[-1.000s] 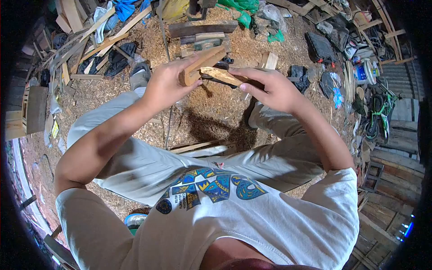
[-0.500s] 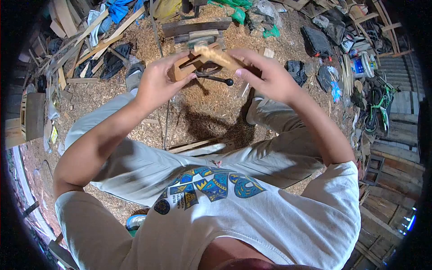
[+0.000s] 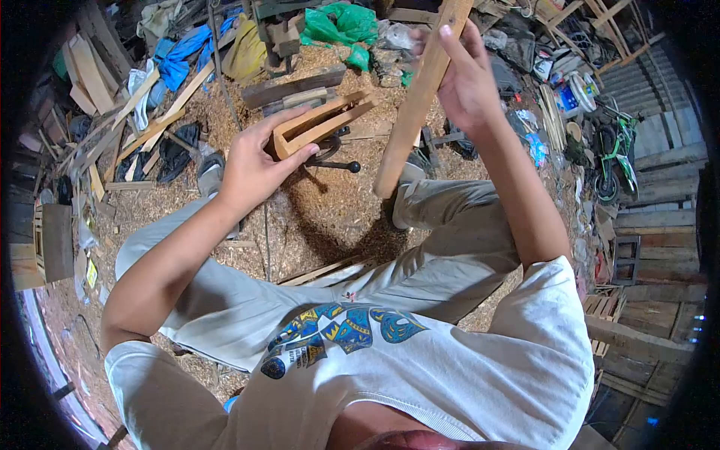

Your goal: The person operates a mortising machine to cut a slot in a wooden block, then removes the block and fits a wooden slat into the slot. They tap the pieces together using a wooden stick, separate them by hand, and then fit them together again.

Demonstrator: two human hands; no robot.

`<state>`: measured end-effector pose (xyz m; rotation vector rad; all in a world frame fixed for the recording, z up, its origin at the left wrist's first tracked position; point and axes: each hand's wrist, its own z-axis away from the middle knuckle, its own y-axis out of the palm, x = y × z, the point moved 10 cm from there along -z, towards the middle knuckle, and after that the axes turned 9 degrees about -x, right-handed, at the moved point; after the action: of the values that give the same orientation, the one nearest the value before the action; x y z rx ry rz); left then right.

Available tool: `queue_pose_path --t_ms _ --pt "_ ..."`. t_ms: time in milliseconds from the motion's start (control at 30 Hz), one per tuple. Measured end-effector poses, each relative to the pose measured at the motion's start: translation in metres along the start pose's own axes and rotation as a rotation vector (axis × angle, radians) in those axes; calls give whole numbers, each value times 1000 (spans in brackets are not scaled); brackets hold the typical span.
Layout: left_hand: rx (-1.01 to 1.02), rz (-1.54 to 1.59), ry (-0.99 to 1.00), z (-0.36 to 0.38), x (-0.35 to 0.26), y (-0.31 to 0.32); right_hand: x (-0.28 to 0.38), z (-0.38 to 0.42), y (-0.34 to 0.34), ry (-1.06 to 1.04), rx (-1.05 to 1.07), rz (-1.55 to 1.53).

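My left hand [image 3: 251,161] is closed around the near end of a slotted wooden piece [image 3: 322,125], two long sides with a gap between them, pointing away to the right. In my right hand [image 3: 466,86] is a long wooden bar [image 3: 414,112], gripped near its upper end and tilted, its lower end hanging above the floor by my right shoe. The two pieces are apart. Behind the slotted piece stands a vise [image 3: 304,94] with wooden jaws, partly hidden; its handle [image 3: 337,166] ends in a black knob.
Wood shavings [image 3: 322,217] cover the floor between my legs. Loose boards [image 3: 161,112] and a blue cloth [image 3: 182,56] lie at the left. A green plastic bag [image 3: 341,24] is at the back. On the right are a white bucket [image 3: 581,94] and a small green bike [image 3: 616,161].
My right hand has moved up and right with the bar, now steeply tilted and separate from the slotted piece. My left hand has come slightly lower. The view has shifted.
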<state>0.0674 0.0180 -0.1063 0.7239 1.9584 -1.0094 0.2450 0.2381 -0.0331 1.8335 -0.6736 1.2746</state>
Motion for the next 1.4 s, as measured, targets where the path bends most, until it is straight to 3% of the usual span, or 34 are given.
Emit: queue_pose_path --t_ms 33,100,133,267,433,533,700,900,1033,1300,1400 --pt "1 1 6 -1 -2 4 1 4 0 -5 -2 1" --pt "17 35 -18 -4 -1 11 -42 20 6 381 -12 79" --pt "17 29 -10 -5 0 14 -56 18 6 414 31 78" --pt "35 124 -63 -7 5 25 -29 1 9 208 42 -43" --pt "63 176 -64 -11 11 35 -46 20 -9 377 -91 219" --pt "78 179 -85 -12 17 39 -7 -2 -6 112 55 -24" --pt "120 221 -71 -13 6 45 -24 15 -16 231 18 191" --pt "72 257 -64 -19 16 46 9 4 -21 -88 19 -36" --pt "96 218 -61 -24 15 49 21 -4 -27 -175 10 -127" --pt "137 251 -139 -17 14 66 24 2 -7 -193 14 -178" --pt "151 259 -118 -15 13 72 13 -2 -1 -131 109 -137"
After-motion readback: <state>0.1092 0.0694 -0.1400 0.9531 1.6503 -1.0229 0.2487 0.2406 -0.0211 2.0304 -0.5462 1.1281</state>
